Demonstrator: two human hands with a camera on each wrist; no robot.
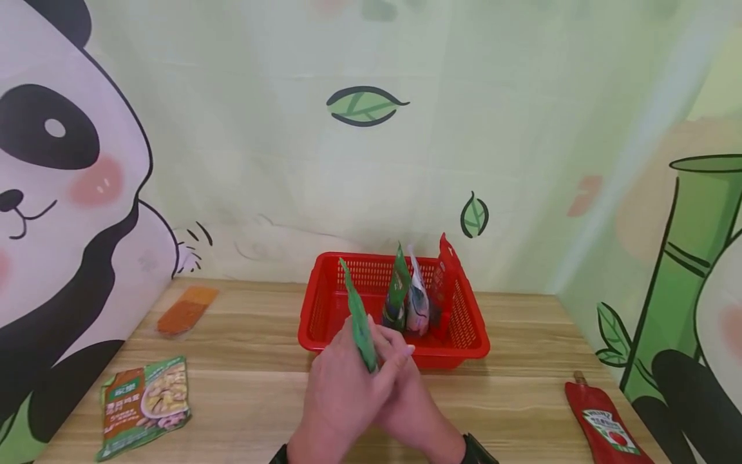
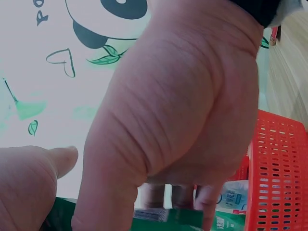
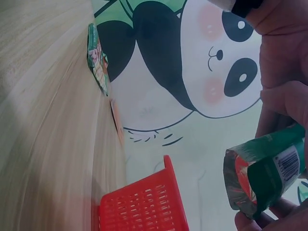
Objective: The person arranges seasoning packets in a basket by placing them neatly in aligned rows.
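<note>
A green food packet (image 1: 361, 325) stands on edge between both hands, in front of the red basket. My left hand (image 1: 339, 383) grips it, with the thumb and fingers on opposite sides in the left wrist view. Close against it, my right hand (image 1: 411, 393) also holds the packet, its fingers partly hidden. In the right wrist view the packet (image 3: 274, 168) shows a silvery edge and a barcode. The red basket (image 1: 400, 361) holds a green packet (image 1: 397, 290), a whitish packet (image 1: 417, 299) and a red packet (image 1: 446, 283), all upright on its right side.
On the wooden table (image 1: 249, 399), a brown and green food packet (image 1: 147, 403) lies at left. Behind it is a flat orange packet (image 1: 187, 310). A red ketchup pouch (image 1: 605, 419) with a spout lies at right. A printed cloth wall (image 1: 261, 161) stands behind the table.
</note>
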